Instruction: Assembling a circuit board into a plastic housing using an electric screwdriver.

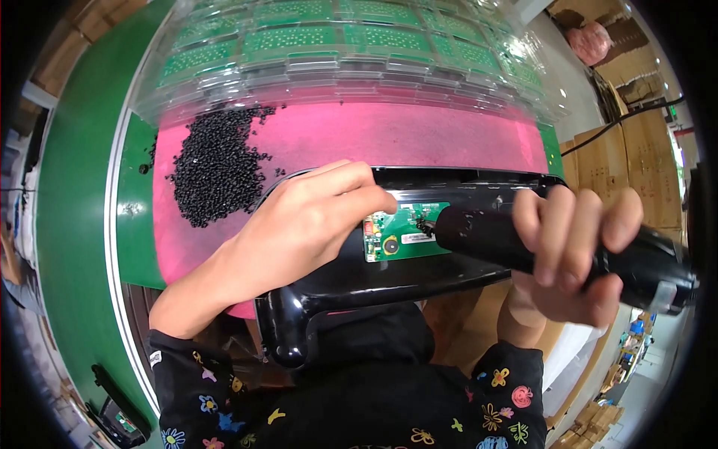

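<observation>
A green circuit board [410, 238] lies in a glossy black plastic housing [344, 288] in front of me. My right hand [576, 243] is wrapped round a thick black electric screwdriver [486, 238], held nearly level, its front end over the board's right part. Small dark bits [425, 227] show at that end; I cannot make out what they are. My left hand [314, 213] comes in over the housing's left side, fingers bent and pinched at the board's upper left corner. Whatever is between those fingertips is hidden.
A heap of small black screws [221, 165] lies on the pink mat [359, 135], left of the housing. Stacked clear plastic trays [344, 63] with green boards stand behind. Another black housing part [116, 408] rests at lower left. Cardboard boxes [628, 172] stand at right.
</observation>
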Action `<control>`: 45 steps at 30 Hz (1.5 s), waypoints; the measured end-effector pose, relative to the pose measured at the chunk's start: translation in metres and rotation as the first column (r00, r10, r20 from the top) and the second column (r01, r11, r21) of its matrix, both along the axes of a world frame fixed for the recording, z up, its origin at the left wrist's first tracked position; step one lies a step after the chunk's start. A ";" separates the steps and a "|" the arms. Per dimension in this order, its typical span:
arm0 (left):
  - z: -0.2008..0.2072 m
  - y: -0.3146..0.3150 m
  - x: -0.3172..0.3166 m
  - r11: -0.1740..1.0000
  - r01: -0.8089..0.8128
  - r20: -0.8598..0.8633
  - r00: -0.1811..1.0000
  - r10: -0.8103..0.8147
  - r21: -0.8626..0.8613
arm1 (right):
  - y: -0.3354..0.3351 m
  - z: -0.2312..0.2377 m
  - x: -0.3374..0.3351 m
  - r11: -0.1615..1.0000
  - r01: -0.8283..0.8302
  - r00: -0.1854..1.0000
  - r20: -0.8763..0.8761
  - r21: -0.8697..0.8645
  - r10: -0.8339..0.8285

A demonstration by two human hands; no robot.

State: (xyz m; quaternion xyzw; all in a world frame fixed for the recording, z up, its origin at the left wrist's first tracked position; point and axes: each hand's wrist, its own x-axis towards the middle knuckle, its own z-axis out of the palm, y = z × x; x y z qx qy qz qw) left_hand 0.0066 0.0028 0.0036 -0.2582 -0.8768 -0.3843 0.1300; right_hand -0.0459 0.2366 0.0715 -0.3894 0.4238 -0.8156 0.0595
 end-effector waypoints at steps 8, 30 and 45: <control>0.005 0.001 0.002 0.939 -0.009 0.101 0.994 -0.028 0.344 | -0.015 0.003 0.006 0.984 -0.069 0.997 -0.029 -0.166 0.065; 0.003 0.001 0.001 0.939 0.006 -0.093 0.995 0.027 0.343 | -0.018 0.004 0.000 0.999 -0.053 0.998 -0.014 0.012 0.054; 0.002 -0.002 0.001 0.959 -0.115 0.023 0.993 0.113 0.258 | -0.028 -0.003 0.002 0.961 0.074 0.993 0.073 0.266 -0.097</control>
